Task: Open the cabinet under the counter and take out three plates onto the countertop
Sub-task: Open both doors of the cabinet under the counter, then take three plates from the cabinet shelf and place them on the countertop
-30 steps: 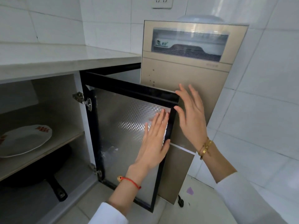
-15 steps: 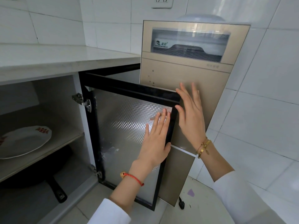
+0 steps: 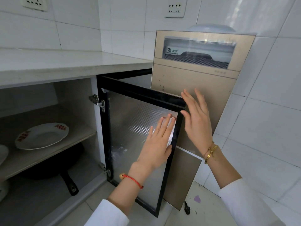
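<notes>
Under the countertop (image 3: 65,62) the cabinet door (image 3: 143,144) stands swung wide open to the right, black frame w/ a patterned frosted panel, hinged at its left edge. Left hand (image 3: 156,144) lies flat on the inner face of the panel near the door's free edge, fingers straight & spread, gripping nothing; red string bracelet (image 3: 133,181) on that wrist. Right hand (image 3: 197,123) is open too, palm facing the door's outer side, thumb at the frame's top right corner; can't tell if the palm actually touches the frame. Gold bracelets (image 3: 210,152) on that wrist, white sleeves on both arms.

Inside the cabinet, a white plate (image 3: 42,136) w/ red rim decoration sits on the middle shelf (image 3: 48,154), toward its front edge. Another white piece (image 3: 3,152) shows at the shelf's far left, cut off by the frame edge, so can't say what it is. Below, on the cabinet floor, a black pan (image 3: 53,167) w/ handle pointing out toward the front.

Behind the open door, against the tiled wall, stands a tall beige appliance (image 3: 195,75) w/ a window panel on top. Two sockets on the wall above; the right one (image 3: 175,8) is over the counter's right end. Black plug (image 3: 187,209) lies on the floor by the appliance's base.
</notes>
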Demonstrator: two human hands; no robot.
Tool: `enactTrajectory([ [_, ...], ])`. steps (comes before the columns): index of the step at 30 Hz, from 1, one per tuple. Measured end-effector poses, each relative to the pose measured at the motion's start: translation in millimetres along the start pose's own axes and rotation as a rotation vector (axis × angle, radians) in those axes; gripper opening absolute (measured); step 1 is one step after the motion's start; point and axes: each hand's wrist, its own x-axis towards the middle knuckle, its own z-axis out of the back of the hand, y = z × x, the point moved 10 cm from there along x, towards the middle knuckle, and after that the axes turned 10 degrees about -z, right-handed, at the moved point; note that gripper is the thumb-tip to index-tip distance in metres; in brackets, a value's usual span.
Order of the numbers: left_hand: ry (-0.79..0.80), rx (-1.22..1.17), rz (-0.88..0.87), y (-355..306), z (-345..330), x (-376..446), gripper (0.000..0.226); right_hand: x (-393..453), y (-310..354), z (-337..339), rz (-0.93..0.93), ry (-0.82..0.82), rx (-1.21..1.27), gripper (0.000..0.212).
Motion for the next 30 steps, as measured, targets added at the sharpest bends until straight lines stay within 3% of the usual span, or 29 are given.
enactTrajectory([
  [9,-0.123,0.01,0.076,12,68,-41,0.072,-8,44,11,0.154,-0.043,-0.176,0.05],
  [19,-0.245,0.122,0.165,26,142,-114,0.074,-20,135,-1,0.207,0.076,0.143,0.049],
  [30,-0.284,0.421,0.499,53,240,-271,0.068,-66,275,-38,0.349,0.259,0.473,0.051],
])
